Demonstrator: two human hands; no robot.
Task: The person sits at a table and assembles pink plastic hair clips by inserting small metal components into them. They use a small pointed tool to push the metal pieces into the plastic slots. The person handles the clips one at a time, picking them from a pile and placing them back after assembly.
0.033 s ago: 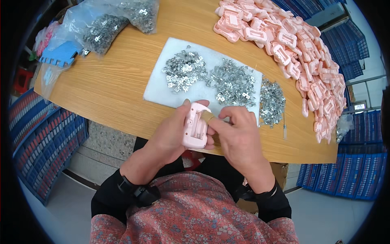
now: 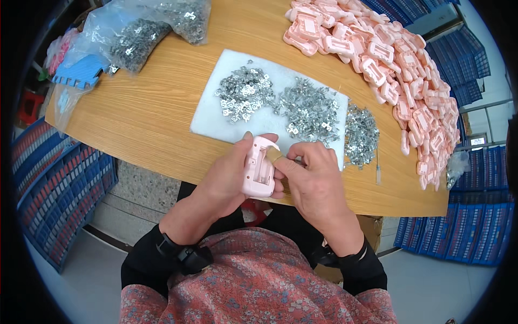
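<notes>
My left hand (image 2: 224,175) is wrapped round a pale pink plastic housing (image 2: 258,183) with a long rectangular compartment in its upper face. The housing is tilted slightly, above the near edge of the table. From the right, my right hand (image 2: 318,175) reaches onto it, its thumb and fingers closed at the compartment's upper right end. A tan covering wraps that thumb's tip. Whatever the fingertips pinch is hidden. Just beyond both hands lies a white foam sheet (image 2: 208,116) with two heaps of small silvery metal clips (image 2: 245,94) on it.
Another heap of metal pieces (image 2: 360,135) lies right of the foam, beside a thin screwdriver-like tool (image 2: 378,167). Many pink housings (image 2: 377,54) are piled along the right edge. Clear bags of metal parts (image 2: 140,43) and a blue foam piece (image 2: 78,72) sit far left. Blue racks (image 2: 65,189) flank the table.
My right thumb has shifted very slightly at the compartment. Otherwise both hands and the housing stay in place.
</notes>
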